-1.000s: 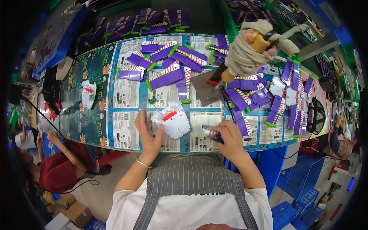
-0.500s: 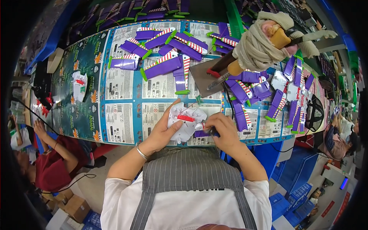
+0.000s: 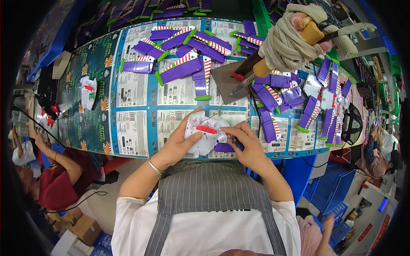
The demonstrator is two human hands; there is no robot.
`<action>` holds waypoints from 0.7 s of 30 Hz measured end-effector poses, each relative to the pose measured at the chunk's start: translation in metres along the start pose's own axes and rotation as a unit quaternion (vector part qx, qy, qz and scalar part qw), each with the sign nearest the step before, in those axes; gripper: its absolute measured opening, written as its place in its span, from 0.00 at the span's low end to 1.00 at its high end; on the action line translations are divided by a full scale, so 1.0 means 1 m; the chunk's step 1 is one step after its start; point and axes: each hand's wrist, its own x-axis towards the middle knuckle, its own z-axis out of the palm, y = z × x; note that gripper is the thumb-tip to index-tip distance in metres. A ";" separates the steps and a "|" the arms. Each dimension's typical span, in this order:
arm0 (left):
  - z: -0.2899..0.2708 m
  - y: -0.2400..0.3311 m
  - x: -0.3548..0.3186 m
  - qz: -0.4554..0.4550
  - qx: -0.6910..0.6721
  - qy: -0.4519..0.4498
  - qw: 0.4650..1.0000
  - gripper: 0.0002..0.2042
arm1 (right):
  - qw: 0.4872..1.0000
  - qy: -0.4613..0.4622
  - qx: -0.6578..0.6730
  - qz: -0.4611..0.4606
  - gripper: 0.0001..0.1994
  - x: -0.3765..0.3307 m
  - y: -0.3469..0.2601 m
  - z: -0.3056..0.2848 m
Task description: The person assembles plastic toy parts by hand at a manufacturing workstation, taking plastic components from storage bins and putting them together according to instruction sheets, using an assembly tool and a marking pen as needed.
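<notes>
My left hand [image 3: 176,144] is closed on the left side of a white plastic shell [image 3: 200,145], its thumb lying over the near face. A red part [image 3: 206,129] sits across the middle of the shell. At the shell's right edge, my right hand [image 3: 252,148] is closed in a pinch. Something small and dark shows between its fingers, but I cannot make out its kind. Under the shell, a purple piece [image 3: 224,147] is partly covered. Beyond my hands lie several purple pieces [image 3: 181,73] with red-and-white striped strips and green ends.
A screwdriver-like tool with a metal shaft [image 3: 241,86] and cloth-wrapped top [image 3: 284,40] stands over a brown plate [image 3: 226,81]. More purple pieces [image 3: 267,126] lie to the right. Another white shell [image 3: 88,94] lies at left. A person in red [image 3: 62,181] sits at left.
My right hand has shifted slightly up and left, bringing its fingertips onto the shell's edge. The shell has turned a little in my left hand. A person in pink has appeared at lower right.
</notes>
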 end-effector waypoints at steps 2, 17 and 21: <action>0.001 0.001 0.000 0.003 -0.008 0.001 1.000 0.29 | 1.000 0.000 0.008 0.015 0.28 0.000 -0.002 0.002; 0.006 0.004 0.003 -0.014 -0.263 0.063 0.963 0.34 | 0.996 0.022 -0.087 0.007 0.20 0.011 0.006 0.009; 0.020 -0.030 0.002 0.040 -0.143 0.054 0.987 0.31 | 0.990 0.054 -0.128 -0.039 0.23 0.015 0.004 0.015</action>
